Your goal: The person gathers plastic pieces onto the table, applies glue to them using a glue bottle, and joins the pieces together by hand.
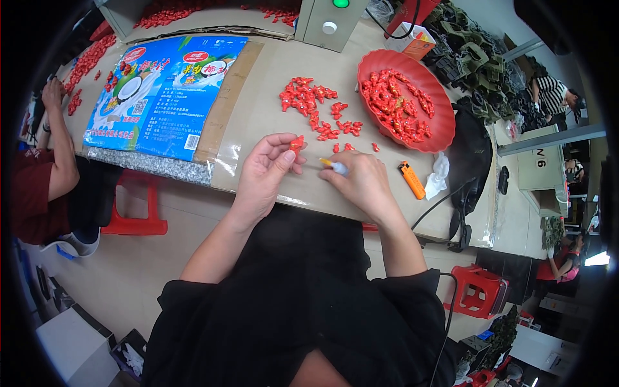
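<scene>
Between the thumb and fingers of my left hand [261, 173] is a small glossy red plastic piece [296, 143], held up over the table's front edge. My right hand [366, 184] pinches a small whitish tube with a yellow tip [333, 166]. The tip points left toward the red piece, with a gap between them. Just beyond both hands lies a loose pile of similar red pieces [303, 98] on the tan tabletop. Behind my right hand, a red scalloped bowl [445, 137] holds many more of them. What the tube contains cannot be seen.
An orange lighter [411, 180] and crumpled white tissue [438, 175] lie right of my right hand, near a black bag [474, 168] and cable. Blue printed cardboard [161, 97] covers the left side. A metal box [330, 26] stands behind. Another person's arm [61, 142] is at far left.
</scene>
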### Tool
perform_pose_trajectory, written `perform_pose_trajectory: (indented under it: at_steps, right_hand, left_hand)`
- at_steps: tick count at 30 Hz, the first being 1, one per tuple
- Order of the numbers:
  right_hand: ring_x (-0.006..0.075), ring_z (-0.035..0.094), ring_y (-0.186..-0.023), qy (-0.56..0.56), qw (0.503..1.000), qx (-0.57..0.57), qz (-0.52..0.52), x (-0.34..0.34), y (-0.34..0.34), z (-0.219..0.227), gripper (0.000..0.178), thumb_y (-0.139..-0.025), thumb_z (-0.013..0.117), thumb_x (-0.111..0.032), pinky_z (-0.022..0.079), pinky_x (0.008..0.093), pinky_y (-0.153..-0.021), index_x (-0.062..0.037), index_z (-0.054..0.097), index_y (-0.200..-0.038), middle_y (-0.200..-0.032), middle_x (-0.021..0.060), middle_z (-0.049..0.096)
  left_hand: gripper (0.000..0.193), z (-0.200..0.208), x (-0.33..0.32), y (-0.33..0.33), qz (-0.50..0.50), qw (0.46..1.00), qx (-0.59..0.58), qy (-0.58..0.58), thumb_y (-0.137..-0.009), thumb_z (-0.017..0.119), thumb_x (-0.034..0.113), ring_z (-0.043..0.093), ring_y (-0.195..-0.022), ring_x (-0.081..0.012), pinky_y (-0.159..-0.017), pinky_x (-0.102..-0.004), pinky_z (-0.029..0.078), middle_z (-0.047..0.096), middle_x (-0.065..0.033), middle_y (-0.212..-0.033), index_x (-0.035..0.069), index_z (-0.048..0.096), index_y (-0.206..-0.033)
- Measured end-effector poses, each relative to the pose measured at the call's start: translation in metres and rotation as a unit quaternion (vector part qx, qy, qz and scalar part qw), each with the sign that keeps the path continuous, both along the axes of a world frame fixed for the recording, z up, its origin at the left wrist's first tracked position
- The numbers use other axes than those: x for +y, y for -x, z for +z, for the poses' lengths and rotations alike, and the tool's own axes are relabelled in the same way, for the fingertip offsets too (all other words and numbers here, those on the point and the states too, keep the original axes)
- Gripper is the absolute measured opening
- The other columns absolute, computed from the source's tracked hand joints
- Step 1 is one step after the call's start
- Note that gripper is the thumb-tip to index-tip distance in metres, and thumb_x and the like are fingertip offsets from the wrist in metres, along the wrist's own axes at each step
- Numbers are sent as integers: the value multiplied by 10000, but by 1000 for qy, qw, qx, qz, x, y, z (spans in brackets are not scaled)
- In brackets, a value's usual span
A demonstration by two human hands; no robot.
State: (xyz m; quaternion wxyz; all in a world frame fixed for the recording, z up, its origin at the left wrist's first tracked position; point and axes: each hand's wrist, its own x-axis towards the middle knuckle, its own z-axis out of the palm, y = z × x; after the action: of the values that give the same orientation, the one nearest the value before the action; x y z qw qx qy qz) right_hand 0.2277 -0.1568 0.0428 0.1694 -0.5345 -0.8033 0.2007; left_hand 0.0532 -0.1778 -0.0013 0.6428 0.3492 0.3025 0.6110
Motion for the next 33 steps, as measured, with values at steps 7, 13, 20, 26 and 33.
perform_pose_trajectory:
  at_steps: [7, 13, 20, 26, 33]
  right_hand:
    - [95, 541, -576, 218, 894, 377, -102, -7, -29, -4, 102, -751, 631, -75, 420, 209, -527, 6, 601, -807, -708, 66, 598]
    - [86, 530, -576, 269, 743, 606, -97, -20, -33, -19, 115, -757, 633, -70, 417, 198, -529, -4, 595, -843, -738, 63, 610]
    - [59, 512, -591, 193, 818, 527, -126, -30, -27, -15, 114, -780, 630, -95, 405, 181, -536, 5, 603, -828, -709, 35, 600]
    - [37, 489, -598, 187, 845, 485, -126, -31, -26, -16, 109, -785, 632, -96, 395, 175, -538, 4, 608, -820, -674, 0, 572]
    - [36, 491, -600, 196, 848, 477, -123, -32, -28, -18, 104, -787, 628, -90, 390, 171, -536, 5, 608, -821, -664, -5, 564]
  left_hand:
    - [229, -1, -3, -16, -94, 995, 30, 10, -863, 489, 54, 521, -818, -111, -725, -236, 432, 559, -84, -981, -18, 466, -1079]
    - [229, 3, -4, -32, -140, 988, 68, 7, -869, 498, 81, 506, -792, -79, -725, -217, 422, 559, -34, -911, -8, 507, -1079]
    - [222, -5, -4, -33, -151, 984, 93, 14, -878, 460, 53, 505, -774, -86, -727, -222, 431, 581, -62, -929, -30, 519, -1075]
    - [219, -7, -4, -31, -149, 983, 105, 1, -881, 457, 55, 501, -762, -81, -723, -217, 429, 578, -50, -910, -25, 529, -1071]
    - [208, -6, -4, -31, -155, 978, 142, -11, -884, 449, 58, 502, -759, -83, -714, -215, 428, 568, -49, -912, -23, 553, -1045]
